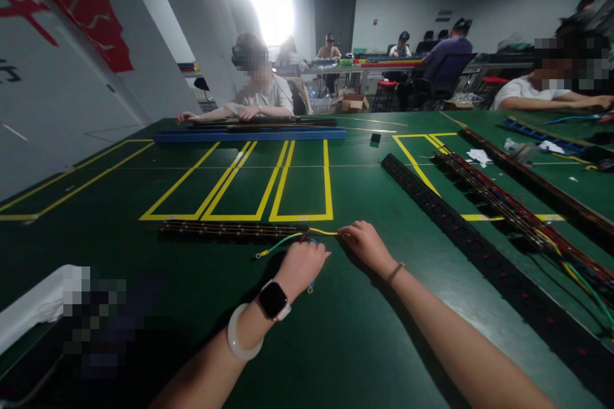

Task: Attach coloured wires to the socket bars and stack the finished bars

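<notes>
ring terminal (258, 255): metal | green-yellow wire (282, 241): smooth plastic | socket strip (472, 244): matt plastic | tabletop (364, 319): smooth, faintly glossy | bangle (233, 333): glossy

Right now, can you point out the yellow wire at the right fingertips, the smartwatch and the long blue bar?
Yellow wire (324, 232): head view, middle of its visible stretch.
Smartwatch (273, 300): head view, middle of its dark screen.
Long blue bar (249, 135): head view, near side, around mid-length.
</notes>
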The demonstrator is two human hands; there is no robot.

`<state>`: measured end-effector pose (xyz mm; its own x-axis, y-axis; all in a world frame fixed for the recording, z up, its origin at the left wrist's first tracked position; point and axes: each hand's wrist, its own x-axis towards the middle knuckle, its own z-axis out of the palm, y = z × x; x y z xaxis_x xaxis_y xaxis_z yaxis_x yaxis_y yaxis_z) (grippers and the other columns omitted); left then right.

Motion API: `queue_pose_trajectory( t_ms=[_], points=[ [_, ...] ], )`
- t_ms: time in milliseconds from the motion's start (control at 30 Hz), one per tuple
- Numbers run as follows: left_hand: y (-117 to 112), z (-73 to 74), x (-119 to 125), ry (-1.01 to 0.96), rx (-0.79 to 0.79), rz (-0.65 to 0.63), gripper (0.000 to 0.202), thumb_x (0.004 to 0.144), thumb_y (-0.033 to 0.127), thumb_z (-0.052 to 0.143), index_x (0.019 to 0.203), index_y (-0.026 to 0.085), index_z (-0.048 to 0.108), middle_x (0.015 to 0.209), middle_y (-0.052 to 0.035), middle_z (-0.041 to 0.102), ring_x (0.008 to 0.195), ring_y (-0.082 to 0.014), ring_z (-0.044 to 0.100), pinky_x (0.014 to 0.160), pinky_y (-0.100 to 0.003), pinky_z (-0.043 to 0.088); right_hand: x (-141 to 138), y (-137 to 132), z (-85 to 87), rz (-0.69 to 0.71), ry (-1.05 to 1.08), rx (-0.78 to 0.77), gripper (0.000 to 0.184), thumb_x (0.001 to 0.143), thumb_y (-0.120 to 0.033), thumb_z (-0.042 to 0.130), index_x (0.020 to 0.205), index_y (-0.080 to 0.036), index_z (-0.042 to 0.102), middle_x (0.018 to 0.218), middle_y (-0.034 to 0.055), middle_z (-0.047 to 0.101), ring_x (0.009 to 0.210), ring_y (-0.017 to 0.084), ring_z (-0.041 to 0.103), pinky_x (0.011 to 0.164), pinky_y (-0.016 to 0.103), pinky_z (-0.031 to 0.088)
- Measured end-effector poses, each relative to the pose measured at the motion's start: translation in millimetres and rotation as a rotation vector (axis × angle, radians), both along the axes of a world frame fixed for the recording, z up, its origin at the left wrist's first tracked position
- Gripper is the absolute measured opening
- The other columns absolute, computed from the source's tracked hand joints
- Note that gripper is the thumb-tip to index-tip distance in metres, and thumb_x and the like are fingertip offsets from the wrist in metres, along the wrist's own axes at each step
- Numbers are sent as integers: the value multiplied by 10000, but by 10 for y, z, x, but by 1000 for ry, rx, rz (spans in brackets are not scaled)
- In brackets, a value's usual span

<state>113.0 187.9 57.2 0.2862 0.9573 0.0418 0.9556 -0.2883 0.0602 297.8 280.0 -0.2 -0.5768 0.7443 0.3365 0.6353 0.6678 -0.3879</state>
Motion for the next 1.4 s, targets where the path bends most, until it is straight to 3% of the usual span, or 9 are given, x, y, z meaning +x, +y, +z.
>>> queue_pose_trajectory(
  t_ms=[167,300,467,567,700,833,1000,1167,1400],
  points=[
    [-26,51,-15,130,146,-60,364,956,243,261,883,136,601,799,-117,614,747,-237,576,626,-332,387,2,-10,16,8,-3,7,192,906,-268,512,1006,-222,670,895,60,613,829,186,510,740,295,357],
    [-20,109,-86,149,257,138,260,931,219,343,952,133,587,908,-130,596,844,-260,546,687,-364,399,8,-4,7,8,-15,8,204,912,-276,498,1008,-221,669,891,62,612,829,186,508,748,296,358],
    [-33,208,-136,123,186,389,215,894,272,459,939,112,595,924,-154,615,881,-285,547,726,-378,394,8,-5,1,2,-18,-3,208,909,-270,498,1018,-220,668,891,64,609,824,184,507,744,296,357],
    [-35,231,-196,-17,65,374,230,895,294,460,835,130,609,819,-129,639,811,-262,581,685,-339,382,1,-16,12,-7,-24,-9,203,907,-262,500,1012,-221,670,879,60,612,811,183,508,734,296,357],
    [4,171,-294,-403,-136,340,315,870,420,477,717,172,597,673,-50,632,606,-179,578,549,-262,328,-5,-28,20,-15,-24,-12,217,911,-262,492,1025,-210,669,876,66,617,824,186,518,738,294,365],
    [35,34,-267,-630,-161,348,384,845,512,467,697,177,583,623,-22,624,559,-150,569,515,-238,311,-12,-34,20,-13,-25,-2,225,912,-273,488,1026,-209,672,870,70,621,822,184,524,739,294,367],
    [33,-86,-97,-431,-49,381,370,876,494,430,729,197,594,692,-30,665,627,-161,612,535,-237,299,-18,-48,24,-16,-37,10,214,908,-255,490,1003,-217,678,854,61,617,820,183,515,738,297,356],
    [13,-122,-27,-252,-45,312,412,927,462,324,785,201,609,714,-57,677,666,-189,641,555,-253,332,-18,-80,71,-16,-52,19,222,917,-297,477,974,-222,678,859,58,605,823,177,509,746,298,353],
    [-54,-186,-26,-394,-57,318,389,934,385,319,812,174,622,744,-83,681,691,-185,646,594,-264,387,-169,-265,183,15,-104,74,400,841,-512,546,1085,-206,626,962,83,599,911,220,502,824,348,361]
  ],
)
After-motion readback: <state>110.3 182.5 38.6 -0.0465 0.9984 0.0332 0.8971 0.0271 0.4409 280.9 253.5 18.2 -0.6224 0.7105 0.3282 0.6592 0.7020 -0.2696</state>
